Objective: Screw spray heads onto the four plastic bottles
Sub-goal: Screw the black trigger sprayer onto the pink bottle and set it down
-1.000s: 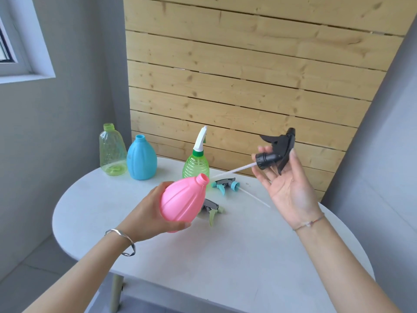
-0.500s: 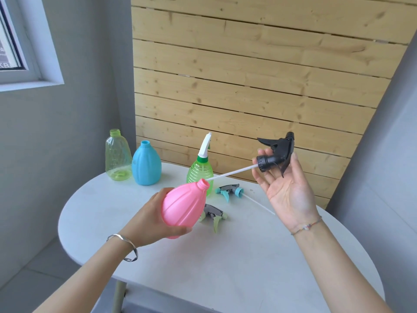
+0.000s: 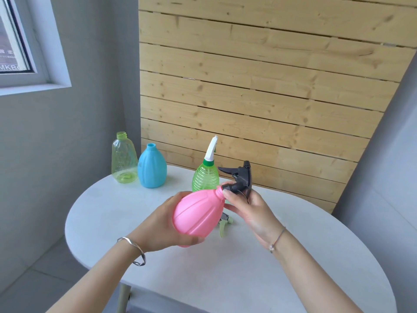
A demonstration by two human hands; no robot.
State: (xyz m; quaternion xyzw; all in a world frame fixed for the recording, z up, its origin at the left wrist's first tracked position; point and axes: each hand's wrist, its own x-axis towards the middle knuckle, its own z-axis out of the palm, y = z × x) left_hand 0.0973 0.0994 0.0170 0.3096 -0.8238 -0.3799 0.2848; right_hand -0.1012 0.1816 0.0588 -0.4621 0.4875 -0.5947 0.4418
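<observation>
My left hand (image 3: pixel 158 224) grips a pink bottle (image 3: pixel 196 212), held tilted above the table with its neck pointing up and right. My right hand (image 3: pixel 250 206) holds a black spray head (image 3: pixel 239 179) whose collar sits at the pink bottle's neck; its tube is hidden inside. A green ribbed bottle (image 3: pixel 205 178) with a white spray head (image 3: pixel 211 147) stands behind. At the back left stand a clear yellow-green bottle (image 3: pixel 124 158) and a blue bottle (image 3: pixel 152 169), both with open necks.
A loose grey-and-green spray head (image 3: pixel 224 223) lies on the white oval table (image 3: pixel 225 279), partly hidden by the pink bottle. A wooden slat wall rises behind the table. Grey walls flank it, with a window at the upper left.
My right hand has brought the black spray head down and left; its long tube has gone into the pink bottle and the collar now meets the neck. The view moved closer.
</observation>
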